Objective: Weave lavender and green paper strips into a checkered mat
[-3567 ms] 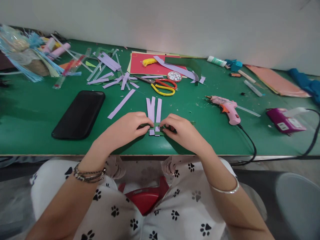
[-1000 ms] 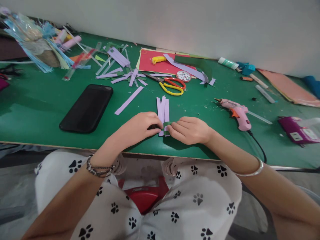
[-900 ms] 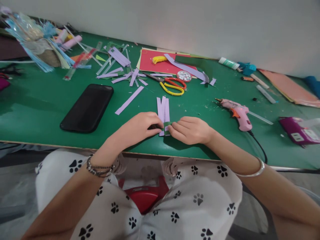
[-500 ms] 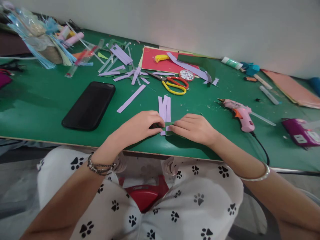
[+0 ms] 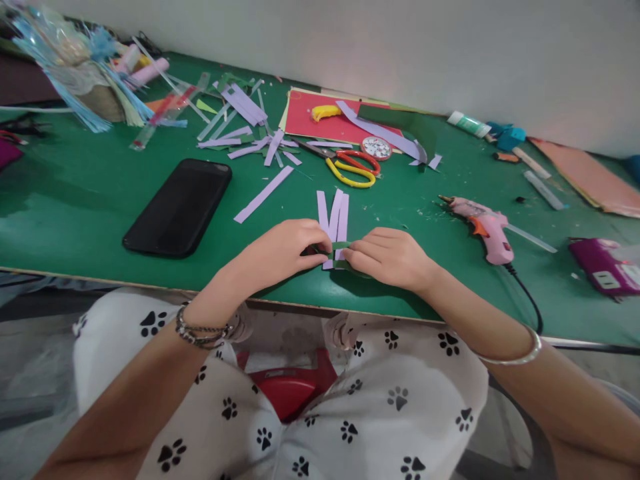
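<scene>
Three lilac paper strips lie side by side on the green table, pointing away from me. A dark green paper strip crosses their near ends. My left hand pinches the left end of the green strip, fingers curled. My right hand pinches its right end, with the fingers pressed together over it. The strips' near ends are partly hidden under my fingers.
A black phone lies to the left. Yellow-and-red scissors, a loose lilac strip and red paper sit behind. A pink glue gun with its cord lies to the right. Paper scraps crowd the far left.
The lilac strips have fanned apart slightly at their far ends. Both hands stay pinched on the green strip, barely shifted. The view has drifted a little.
</scene>
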Tool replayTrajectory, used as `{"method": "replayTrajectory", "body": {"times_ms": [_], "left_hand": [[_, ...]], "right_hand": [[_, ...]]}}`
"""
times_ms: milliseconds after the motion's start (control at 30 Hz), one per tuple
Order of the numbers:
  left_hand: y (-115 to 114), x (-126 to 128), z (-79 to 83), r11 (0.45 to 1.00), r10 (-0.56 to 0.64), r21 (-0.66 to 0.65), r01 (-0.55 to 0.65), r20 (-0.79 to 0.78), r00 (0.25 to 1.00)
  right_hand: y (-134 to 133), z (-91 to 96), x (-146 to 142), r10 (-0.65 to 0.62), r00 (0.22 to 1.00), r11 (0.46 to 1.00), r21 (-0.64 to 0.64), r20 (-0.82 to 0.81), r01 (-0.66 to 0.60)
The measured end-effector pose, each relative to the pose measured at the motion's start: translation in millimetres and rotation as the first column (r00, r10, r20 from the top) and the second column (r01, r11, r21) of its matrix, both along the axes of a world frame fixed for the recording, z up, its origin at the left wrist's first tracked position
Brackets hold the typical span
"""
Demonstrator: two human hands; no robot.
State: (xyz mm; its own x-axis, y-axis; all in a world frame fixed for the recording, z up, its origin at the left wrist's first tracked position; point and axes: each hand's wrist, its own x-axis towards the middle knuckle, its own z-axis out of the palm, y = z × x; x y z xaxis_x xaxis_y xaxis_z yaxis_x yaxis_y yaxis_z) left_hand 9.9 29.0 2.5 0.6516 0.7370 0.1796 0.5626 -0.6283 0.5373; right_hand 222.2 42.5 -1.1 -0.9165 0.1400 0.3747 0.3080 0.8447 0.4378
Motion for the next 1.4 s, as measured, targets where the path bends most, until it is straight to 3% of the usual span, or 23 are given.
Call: {"method": "replayTrajectory", "body": {"times_ms": [233,433,700,1000,1133,1300,1400], "left_hand": [[0,2,-1.7,1.0,-0.026,0.015,0.025,0.013,1.0],[-3,6,-0.3,1.0,0.03,-0.007,-0.03,0.043,0.999],[-9,11,2.2,0.976,0.179,-0.142,-0.166,0.087,0.98],[-11,12,1.7,0.993,0.097,-0.08,-0.092,0.068,0.993],[-10,14,-5.0,0.998,0.062,-0.018,-0.061,0.088,0.994],[-11,14,-9.7,0.996,0.034,0.083,-0.037,0.038,0.999],[-11,14,-10.2,0.988,0.059,0.142,-0.058,-0.005,0.998]], "right_hand": [[-1,0.7,-1,0.042,0.999,0.997,0.067,-0.017,-0.041],[-1,2.1,-3,0.063,0.998,0.995,0.074,-0.028,-0.06],[0,0.3,-2,-0.059,0.998,0.995,-0.083,0.006,0.06],[-2,-1.9,-2,-0.137,0.99,0.96,-0.252,-0.031,0.125],[-3,-0.7,0,-0.181,0.983,0.902,-0.403,-0.034,0.152],[-9,6.4,6,-0.22,0.972,0.753,-0.648,-0.08,0.117],[-11,8.3,8,-0.231,0.969,0.679,-0.728,-0.092,0.092]]}}
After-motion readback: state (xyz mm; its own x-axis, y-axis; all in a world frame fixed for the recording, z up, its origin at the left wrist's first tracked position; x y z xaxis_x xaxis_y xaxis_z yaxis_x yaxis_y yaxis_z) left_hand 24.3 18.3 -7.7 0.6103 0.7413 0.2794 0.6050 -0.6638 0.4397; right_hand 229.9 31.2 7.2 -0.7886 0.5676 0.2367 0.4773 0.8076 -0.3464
